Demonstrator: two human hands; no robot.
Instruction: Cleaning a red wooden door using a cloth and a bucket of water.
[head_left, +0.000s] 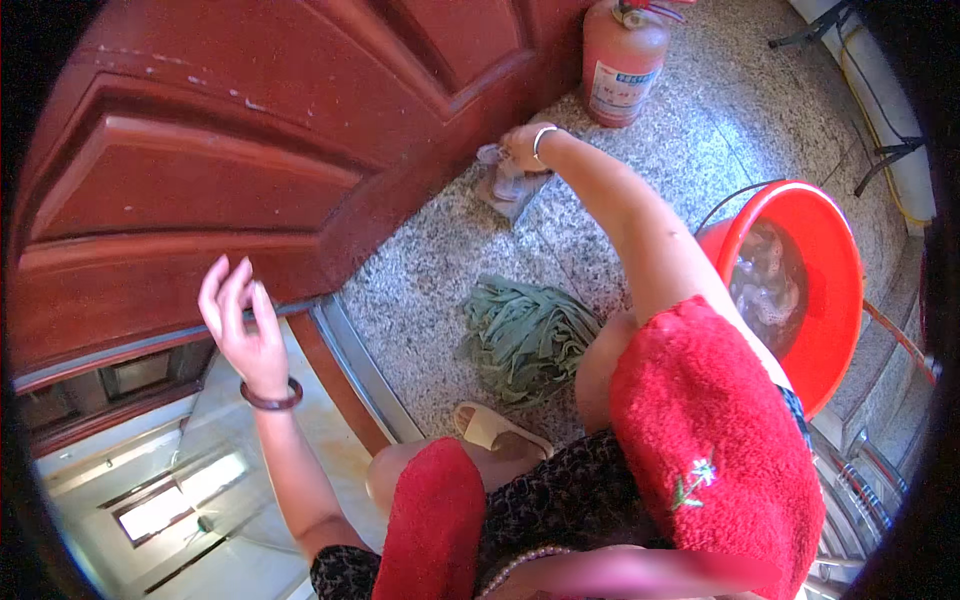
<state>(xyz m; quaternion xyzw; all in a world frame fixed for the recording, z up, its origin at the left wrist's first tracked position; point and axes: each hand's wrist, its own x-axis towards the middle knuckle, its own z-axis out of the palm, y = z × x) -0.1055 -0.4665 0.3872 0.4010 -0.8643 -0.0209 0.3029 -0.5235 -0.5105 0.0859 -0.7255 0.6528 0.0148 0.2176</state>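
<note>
My right hand (525, 148), with a silver bangle at the wrist, reaches down near the foot of the red wooden door (247, 172). It is at a small greyish box-like thing (514, 196), with a crumpled, blurred, translucent thing by the fingers; whether it grips this is unclear. My left hand (249, 330) is raised with bent fingers apart, holding nothing, a dark red bangle on its wrist. A heap of green cloth strips, apparently a mop head (525, 334), lies on the speckled floor between my hands and the beige slipper (499, 431).
A red bucket (836, 300) with murky water and soaked cloth stands at the right. The red fire extinguisher (626, 71) is by the door's edge. A metal door sill (367, 371) runs at the left. Metal railings (855, 487) and steps lie at the lower right.
</note>
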